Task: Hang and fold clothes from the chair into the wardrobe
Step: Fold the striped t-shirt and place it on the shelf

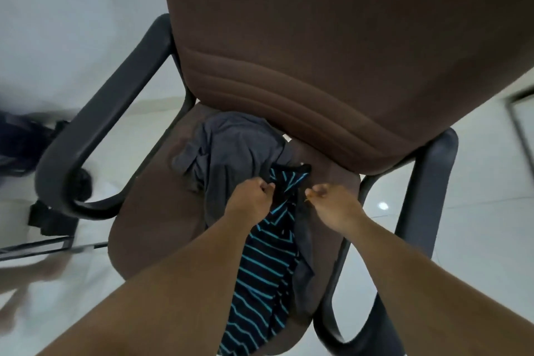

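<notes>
A brown office chair (150, 211) with black armrests fills the view, seen from above. On its seat lies a crumpled grey garment (231, 150). A black shirt with blue stripes (260, 277) stretches from the seat's middle down toward me. My left hand (250, 199) is closed on the striped shirt's top edge, next to the grey garment. My right hand (332, 202) pinches the same top edge a little to the right. Both forearms reach in from the bottom of the frame.
The chair's tall brown backrest (332, 37) rises just beyond the clothes. Black armrests (98, 124) flank the seat on both sides. A dark bundle (20, 141) lies on the pale tiled floor (476, 211) at the left.
</notes>
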